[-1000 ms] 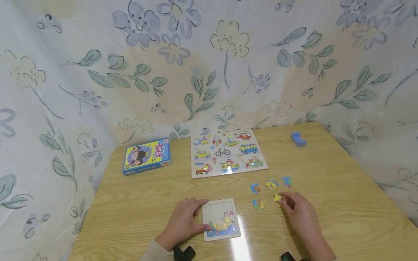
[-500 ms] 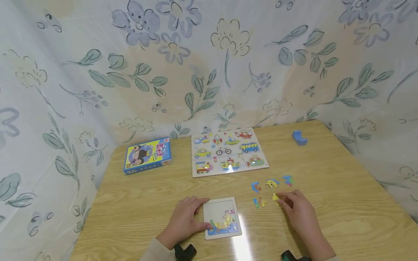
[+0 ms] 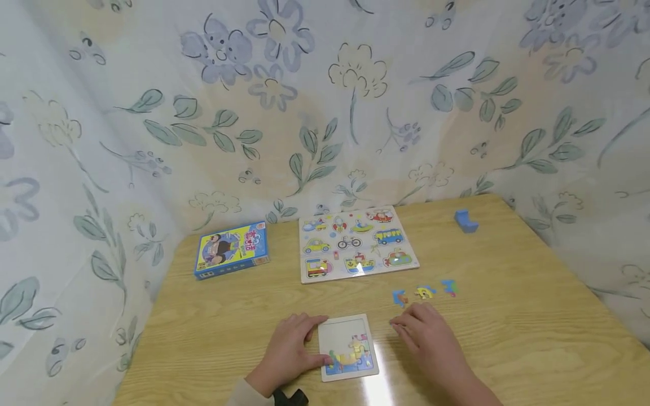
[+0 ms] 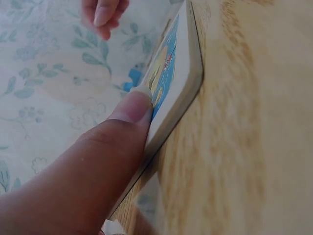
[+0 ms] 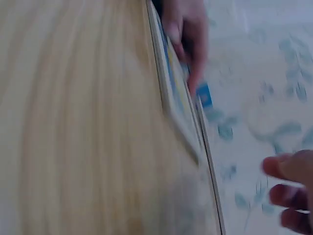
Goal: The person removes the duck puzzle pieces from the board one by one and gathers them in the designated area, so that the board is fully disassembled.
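Fingers of the left hand [image 3: 286, 352] grip the small puzzle tray [image 3: 348, 345], partly filled along its bottom, while the right hand [image 3: 424, 332], grasp unclear, hovers at its 3 o'clock; three loose pieces [image 3: 424, 292] wait.

On the worktop [image 3: 508, 338]: three loose puzzle pieces [image 3: 424, 291], one small puzzle tray [image 3: 348, 347], one vehicle peg board [image 3: 358, 245], one blue box [image 3: 231, 249], one blue block [image 3: 465, 220], two hands [image 3: 289, 351].
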A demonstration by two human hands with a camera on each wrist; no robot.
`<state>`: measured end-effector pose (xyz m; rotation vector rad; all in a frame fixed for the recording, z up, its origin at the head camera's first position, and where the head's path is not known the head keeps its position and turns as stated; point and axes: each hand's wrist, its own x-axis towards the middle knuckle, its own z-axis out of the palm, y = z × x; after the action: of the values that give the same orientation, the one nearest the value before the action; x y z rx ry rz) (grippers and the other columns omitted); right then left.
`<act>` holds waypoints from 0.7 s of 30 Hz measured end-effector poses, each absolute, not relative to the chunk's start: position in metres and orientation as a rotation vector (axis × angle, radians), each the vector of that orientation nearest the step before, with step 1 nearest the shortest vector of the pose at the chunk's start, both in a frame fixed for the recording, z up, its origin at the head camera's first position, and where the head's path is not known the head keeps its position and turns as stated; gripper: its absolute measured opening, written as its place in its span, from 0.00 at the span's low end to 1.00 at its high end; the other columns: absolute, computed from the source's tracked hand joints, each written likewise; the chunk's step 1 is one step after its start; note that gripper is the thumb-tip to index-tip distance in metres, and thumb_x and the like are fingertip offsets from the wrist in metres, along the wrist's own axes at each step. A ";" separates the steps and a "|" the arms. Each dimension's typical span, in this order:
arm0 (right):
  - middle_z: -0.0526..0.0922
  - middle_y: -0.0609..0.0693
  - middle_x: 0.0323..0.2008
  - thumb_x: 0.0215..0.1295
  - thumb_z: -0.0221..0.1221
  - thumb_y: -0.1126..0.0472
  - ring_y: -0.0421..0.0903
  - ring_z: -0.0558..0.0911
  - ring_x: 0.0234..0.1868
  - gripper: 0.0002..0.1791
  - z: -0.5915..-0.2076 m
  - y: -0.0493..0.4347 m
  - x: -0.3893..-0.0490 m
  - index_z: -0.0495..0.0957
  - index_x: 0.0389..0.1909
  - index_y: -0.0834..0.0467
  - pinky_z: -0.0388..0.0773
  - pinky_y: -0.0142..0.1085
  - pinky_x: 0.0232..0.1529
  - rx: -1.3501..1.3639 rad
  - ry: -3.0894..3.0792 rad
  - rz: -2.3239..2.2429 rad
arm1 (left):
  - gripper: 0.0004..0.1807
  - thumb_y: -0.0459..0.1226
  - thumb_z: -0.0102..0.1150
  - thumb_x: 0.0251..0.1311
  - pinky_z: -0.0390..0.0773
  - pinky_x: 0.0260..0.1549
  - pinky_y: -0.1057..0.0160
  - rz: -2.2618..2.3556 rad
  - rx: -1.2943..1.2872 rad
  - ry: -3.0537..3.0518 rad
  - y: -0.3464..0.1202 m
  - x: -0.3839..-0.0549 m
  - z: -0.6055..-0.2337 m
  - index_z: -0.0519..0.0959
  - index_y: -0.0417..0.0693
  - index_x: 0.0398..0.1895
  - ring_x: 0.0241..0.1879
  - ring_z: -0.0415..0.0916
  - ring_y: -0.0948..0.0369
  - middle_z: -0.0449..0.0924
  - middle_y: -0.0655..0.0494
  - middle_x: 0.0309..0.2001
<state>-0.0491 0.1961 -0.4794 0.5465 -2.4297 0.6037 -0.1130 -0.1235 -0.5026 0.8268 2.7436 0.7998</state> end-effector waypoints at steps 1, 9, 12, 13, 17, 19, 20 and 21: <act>0.79 0.40 0.38 0.53 0.76 0.65 0.40 0.74 0.40 0.11 -0.477 0.188 -0.051 0.89 0.38 0.52 0.75 0.34 0.41 0.600 -2.463 0.579 | 0.48 0.72 0.70 0.47 0.61 0.39 0.59 0.805 0.823 2.748 -0.124 -0.114 -0.502 0.78 0.60 0.69 0.33 0.61 0.66 0.64 0.69 0.30; 0.77 0.47 0.65 0.66 0.71 0.48 0.54 0.71 0.69 0.20 -0.489 0.153 -0.053 0.86 0.58 0.46 0.73 0.59 0.62 0.700 -2.836 0.558 | 0.47 0.72 0.70 0.47 0.61 0.41 0.59 0.805 0.859 2.768 -0.122 -0.117 -0.504 0.79 0.59 0.68 0.34 0.62 0.66 0.64 0.70 0.30; 0.77 0.46 0.66 0.65 0.71 0.45 0.56 0.70 0.70 0.22 -0.497 0.153 -0.050 0.86 0.57 0.47 0.72 0.63 0.62 0.671 -2.871 0.605 | 0.47 0.73 0.69 0.47 0.62 0.41 0.60 0.804 0.871 2.762 -0.120 -0.116 -0.505 0.79 0.59 0.68 0.34 0.62 0.67 0.64 0.71 0.30; 0.77 0.46 0.65 0.64 0.71 0.44 0.56 0.70 0.70 0.22 -0.498 0.153 -0.050 0.87 0.56 0.48 0.72 0.62 0.62 0.676 -2.865 0.620 | 0.47 0.72 0.70 0.47 0.62 0.41 0.60 0.808 0.871 2.763 -0.120 -0.115 -0.505 0.79 0.59 0.68 0.34 0.62 0.67 0.64 0.70 0.30; 0.78 0.44 0.61 0.64 0.72 0.46 0.54 0.72 0.67 0.20 -0.502 0.149 -0.051 0.87 0.53 0.50 0.75 0.59 0.61 0.711 -2.830 0.699 | 0.46 0.72 0.71 0.47 0.62 0.41 0.60 0.811 0.849 2.774 -0.123 -0.112 -0.503 0.79 0.59 0.67 0.33 0.61 0.67 0.64 0.70 0.29; 0.78 0.43 0.61 0.64 0.73 0.48 0.53 0.72 0.67 0.19 -0.503 0.147 -0.051 0.87 0.52 0.51 0.75 0.56 0.61 0.704 -2.833 0.736 | 0.46 0.72 0.70 0.47 0.62 0.41 0.60 0.805 0.849 2.778 -0.123 -0.111 -0.503 0.79 0.59 0.67 0.33 0.61 0.67 0.64 0.70 0.30; 0.78 0.42 0.61 0.63 0.73 0.49 0.53 0.72 0.67 0.19 -0.502 0.146 -0.051 0.86 0.52 0.51 0.75 0.56 0.62 0.692 -2.839 0.758 | 0.46 0.72 0.70 0.47 0.62 0.41 0.60 0.798 0.847 2.780 -0.123 -0.111 -0.503 0.79 0.60 0.67 0.33 0.61 0.67 0.64 0.71 0.30; 0.78 0.42 0.61 0.63 0.73 0.50 0.52 0.72 0.66 0.19 -0.501 0.146 -0.051 0.86 0.52 0.52 0.75 0.55 0.62 0.677 -2.845 0.780 | 0.46 0.72 0.70 0.47 0.62 0.41 0.60 0.795 0.846 2.778 -0.123 -0.112 -0.503 0.79 0.60 0.67 0.33 0.62 0.67 0.64 0.70 0.30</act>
<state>-0.0512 0.1458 -0.5013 0.6769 -2.8452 0.7799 -0.1119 -0.1229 -0.5035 0.8459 2.7781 0.7951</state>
